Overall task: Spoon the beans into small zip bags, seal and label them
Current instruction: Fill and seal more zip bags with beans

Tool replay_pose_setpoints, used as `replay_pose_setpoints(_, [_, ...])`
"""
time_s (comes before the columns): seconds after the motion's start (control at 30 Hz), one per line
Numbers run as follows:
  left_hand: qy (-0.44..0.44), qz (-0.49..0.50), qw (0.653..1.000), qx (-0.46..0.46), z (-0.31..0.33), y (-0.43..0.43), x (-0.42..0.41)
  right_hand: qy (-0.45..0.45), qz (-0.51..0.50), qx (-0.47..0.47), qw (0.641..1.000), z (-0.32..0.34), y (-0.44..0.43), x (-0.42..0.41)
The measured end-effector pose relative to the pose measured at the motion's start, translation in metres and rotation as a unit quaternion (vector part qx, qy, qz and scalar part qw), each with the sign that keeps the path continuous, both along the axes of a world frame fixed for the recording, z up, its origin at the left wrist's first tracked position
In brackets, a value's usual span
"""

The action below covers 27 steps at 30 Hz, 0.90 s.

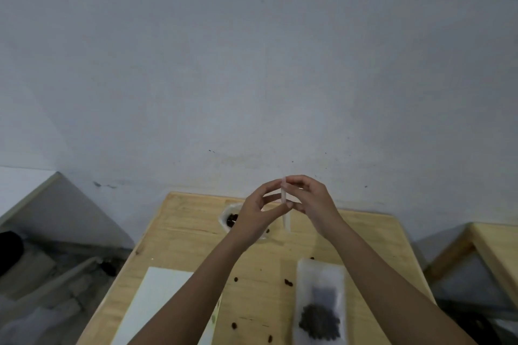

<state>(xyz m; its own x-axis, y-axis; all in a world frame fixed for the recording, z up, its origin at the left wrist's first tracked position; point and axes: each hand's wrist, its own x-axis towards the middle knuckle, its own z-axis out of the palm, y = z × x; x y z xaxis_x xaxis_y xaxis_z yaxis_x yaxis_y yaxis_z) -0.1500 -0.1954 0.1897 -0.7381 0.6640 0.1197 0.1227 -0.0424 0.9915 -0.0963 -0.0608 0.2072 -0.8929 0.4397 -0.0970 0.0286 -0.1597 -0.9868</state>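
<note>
**A:** Which step is in hand?

**B:** The opening or the sealing of a small zip bag (285, 214), it is judged. The bag is held edge-on above the far end of the worktop (179, 232), clear of it. Only a thin pale strip is seen, and whether anything is inside cannot be told.

**A:** How is it held?

**B:** It is pinched from both sides. The left hand (253, 213) is closed on it with thumb and curled fingers (269, 186), and the right hand (312, 202) is closed on the opposite face likewise. Nothing else is held by either.

**A:** Where are the beans found?

**B:** A dark heap is seen in the bowl (224, 213) just behind the left hand, partly hidden by it. One filled bag (319, 277) is laid beside the right forearm. Loose beans (288, 283) are scattered on the wood between the arms. A white sheet (159, 302), possibly meant for labels, is partly covered by the left forearm.

**A:** What is called for next?

**B:** If the bag is empty, its mouth must be pulled apart and kept open with one hand while a spoon is taken up with the other; no spoon is seen. If it is full, the zip must be pressed shut along its whole length, with the bag kept upright so that nothing is spilled.
</note>
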Motion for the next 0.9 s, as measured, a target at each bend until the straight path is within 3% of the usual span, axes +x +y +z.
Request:
replay_pose_setpoints(0.23, [0.006,0.001,1.0,0.009,-0.004,0.011,0.004,0.002,-0.031,0.009,0.999,0.0,0.006,0.007])
replay_pose_setpoints(0.4, [0.029,-0.002,0.999,0.014,-0.01,0.02,0.011,0.002,-0.091,0.119,0.989,-0.007,0.007,0.011])
replay_pose_setpoints(0.57, [0.052,0.019,0.998,-0.008,-0.018,0.025,0.017,-0.01,-0.115,0.173,0.978,-0.011,0.008,0.013])
replay_pose_setpoints(0.9, [0.124,0.109,0.984,-0.067,-0.02,0.031,0.013,-0.028,-0.106,0.149,0.983,-0.014,0.008,0.015])
